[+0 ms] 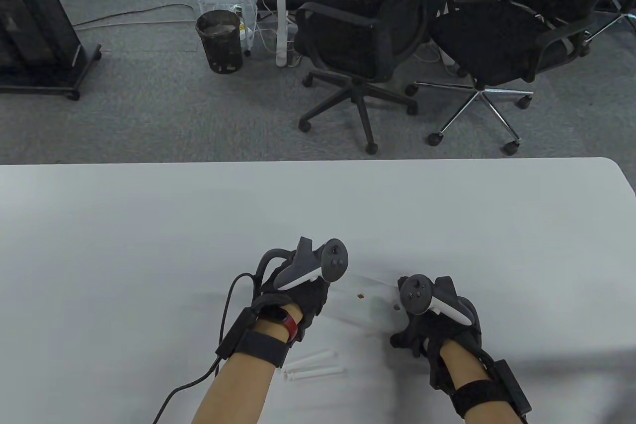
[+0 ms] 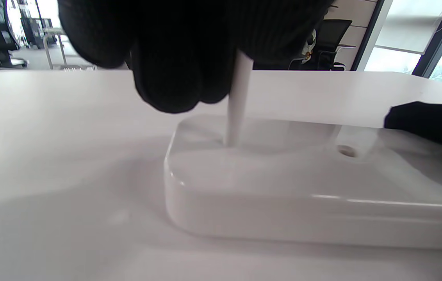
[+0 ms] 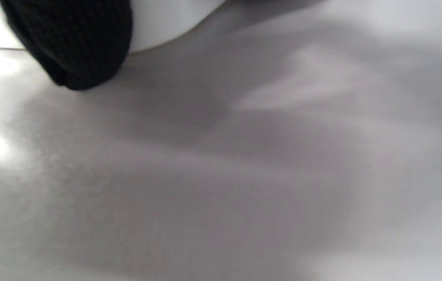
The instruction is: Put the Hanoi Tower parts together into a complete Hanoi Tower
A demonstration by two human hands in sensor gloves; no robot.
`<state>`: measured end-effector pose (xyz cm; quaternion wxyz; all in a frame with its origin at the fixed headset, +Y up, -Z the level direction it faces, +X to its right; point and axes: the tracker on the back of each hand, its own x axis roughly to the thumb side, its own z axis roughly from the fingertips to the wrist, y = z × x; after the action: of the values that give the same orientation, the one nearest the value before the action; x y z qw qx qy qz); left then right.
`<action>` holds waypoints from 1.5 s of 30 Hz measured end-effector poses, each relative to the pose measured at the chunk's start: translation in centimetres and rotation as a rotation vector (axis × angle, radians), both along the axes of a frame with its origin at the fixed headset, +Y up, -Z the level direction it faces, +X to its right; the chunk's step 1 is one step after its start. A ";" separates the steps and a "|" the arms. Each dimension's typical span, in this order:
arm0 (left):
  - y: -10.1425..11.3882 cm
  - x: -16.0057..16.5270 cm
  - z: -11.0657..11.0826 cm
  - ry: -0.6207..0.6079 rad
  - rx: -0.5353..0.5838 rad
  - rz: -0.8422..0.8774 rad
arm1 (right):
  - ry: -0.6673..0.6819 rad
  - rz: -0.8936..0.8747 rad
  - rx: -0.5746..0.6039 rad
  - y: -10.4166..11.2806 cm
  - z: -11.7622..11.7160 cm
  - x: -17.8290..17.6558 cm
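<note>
A white Hanoi Tower base (image 1: 365, 307) lies on the white table between my hands; it also shows in the left wrist view (image 2: 303, 203). My left hand (image 1: 298, 295) grips a white peg (image 2: 237, 105) that stands upright with its lower end in the base's left hole. An empty hole (image 2: 347, 151) shows near the base's middle (image 1: 360, 296), another by my right hand (image 1: 396, 306). My right hand (image 1: 432, 317) holds the base's right end; one gloved fingertip (image 3: 76, 47) rests against the base's edge (image 3: 166, 19). Two loose white pegs (image 1: 315, 366) lie near my left wrist.
The table (image 1: 149, 245) is white, with its far edge across the middle of the table view and a rounded far right corner (image 1: 613, 168). Two black office chairs (image 1: 362, 51) and a bin (image 1: 219, 40) stand on the floor beyond it.
</note>
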<state>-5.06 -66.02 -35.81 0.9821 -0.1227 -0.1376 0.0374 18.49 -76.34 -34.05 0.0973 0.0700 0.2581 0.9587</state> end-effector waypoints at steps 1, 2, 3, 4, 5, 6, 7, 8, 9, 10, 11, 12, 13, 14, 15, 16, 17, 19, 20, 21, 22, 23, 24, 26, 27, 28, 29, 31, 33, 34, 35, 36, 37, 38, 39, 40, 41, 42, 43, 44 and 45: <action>0.2 -0.3 0.3 0.010 0.005 0.003 | 0.000 0.001 -0.001 0.0 0.0 0.0; 0.4 -0.4 0.5 0.008 0.015 0.003 | 0.000 0.001 -0.002 0.0 0.0 0.0; 0.9 -0.7 1.0 0.018 0.057 -0.006 | -0.001 0.002 -0.002 0.0 0.0 0.0; 1.5 -1.1 1.6 0.017 0.130 -0.001 | -0.001 0.003 -0.001 0.0 0.0 0.0; 1.9 -1.3 2.1 0.014 0.181 0.009 | -0.002 0.003 -0.001 0.0 0.0 0.0; 2.5 -1.6 3.0 0.014 0.240 0.025 | -0.002 0.002 0.000 0.0 0.0 0.0; 2.7 -1.8 3.6 0.019 0.274 0.037 | -0.002 0.002 0.001 0.0 0.0 0.0; 2.9 -1.9 4.3 0.009 0.308 0.060 | -0.002 0.001 0.001 0.0 0.0 0.0; 2.9 -1.9 5.0 -0.017 0.346 0.080 | -0.002 0.003 0.000 0.0 0.0 0.0; 2.8 -1.7 5.6 -0.050 0.379 0.081 | -0.002 0.003 -0.001 0.0 0.0 0.0; 2.5 -1.4 5.9 -0.086 0.348 0.062 | -0.002 0.002 -0.001 -0.1 0.0 0.0; 2.1 -1.0 6.2 -0.121 0.291 0.050 | -0.002 0.001 0.000 -0.1 -0.1 0.0; 1.6 -0.6 6.2 -0.133 0.237 0.045 | -0.002 0.001 0.000 -0.1 -0.1 0.0; 0.8 0.0 6.4 -0.146 0.174 0.037 | -0.002 0.000 0.001 -0.1 0.0 0.0; 0.1 0.5 6.5 -0.157 0.146 0.017 | -0.002 0.000 0.000 -0.1 0.0 0.0; -0.6 1.0 6.6 -0.171 0.116 -0.018 | -0.002 0.000 0.000 -0.1 0.0 0.0; -1.4 1.5 6.7 -0.178 0.082 -0.081 | -0.002 0.000 0.001 -0.1 0.0 0.0; -2.5 2.2 6.9 -0.192 0.048 -0.138 | -0.003 -0.002 0.002 -0.1 0.0 0.1; -3.0 2.4 6.9 -0.188 0.033 -0.151 | -0.006 -0.004 0.002 -0.1 0.0 0.1; -3.4 2.5 7.0 -0.183 0.018 -0.158 | -0.005 -0.005 0.002 -0.1 0.0 0.1; -3.8 2.6 7.0 -0.181 -0.001 -0.168 | -0.005 -0.003 0.002 -0.1 0.0 0.1; -4.0 2.7 7.1 -0.183 -0.004 -0.172 | -0.005 -0.004 0.002 -0.1 0.0 0.1; -4.2 2.8 7.2 -0.184 -0.002 -0.185 | -0.005 -0.004 0.002 -0.1 0.0 0.1; -4.6 2.9 7.4 -0.194 0.009 -0.234 | -0.005 -0.005 0.002 -0.1 -0.1 0.1; -4.8 2.9 7.5 -0.198 0.001 -0.248 | -0.005 -0.006 0.002 -0.1 0.0 0.1; -5.0 2.9 7.6 -0.199 -0.001 -0.255 | -0.005 -0.006 0.002 -0.2 -0.1 0.1; -5.1 3.0 7.6 -0.198 -0.003 -0.256 | -0.004 -0.006 0.002 -0.2 -0.1 0.1; -5.5 3.0 7.7 -0.192 -0.010 -0.255 | -0.005 -0.007 0.002 -0.2 -0.1 0.1; -6.0 3.1 7.5 -0.175 -0.026 -0.256 | -0.004 -0.008 0.003 -0.2 -0.1 0.1; -6.2 3.1 7.4 -0.175 -0.039 -0.257 | -0.004 -0.008 0.005 -0.2 0.0 0.2; -6.4 3.1 7.3 -0.166 -0.054 -0.257 | -0.004 -0.010 0.008 -0.2 0.0 0.2; -6.7 3.1 7.2 -0.157 -0.067 -0.258 | -0.005 -0.012 0.009 -0.3 0.0 0.2; -6.8 3.1 7.2 -0.157 -0.071 -0.260 | -0.007 -0.013 0.009 -0.3 0.0 0.2; -7.0 3.1 7.1 -0.162 -0.072 -0.261 | -0.007 -0.014 0.008 -0.3 0.0 0.2; -7.2 3.1 7.1 -0.159 -0.076 -0.265 | -0.007 -0.013 0.009 -0.3 0.0 0.2; -7.2 3.1 7.1 -0.160 -0.074 -0.263 | -0.007 -0.014 0.009 -0.3 0.0 0.2; -7.2 3.1 7.1 -0.165 -0.058 -0.258 | -0.007 -0.014 0.009 -0.3 0.0 0.2; -7.2 3.2 7.1 -0.165 -0.055 -0.257 | -0.007 -0.014 0.009 -0.3 0.0 0.2; -7.2 3.2 7.1 -0.165 -0.056 -0.254 | -0.007 -0.015 0.009 -0.3 0.0 0.3; -7.2 3.2 7.1 -0.165 -0.055 -0.252 | -0.008 -0.016 0.009 -0.4 0.0 0.3; -7.2 3.2 7.1 -0.166 -0.053 -0.253 | -0.007 -0.015 0.010 -0.4 0.0 0.3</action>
<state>-1.88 -73.20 -28.70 0.9607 -0.1676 -0.2007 -0.0935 18.76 -76.70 -34.08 0.1053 0.0689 0.2524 0.9594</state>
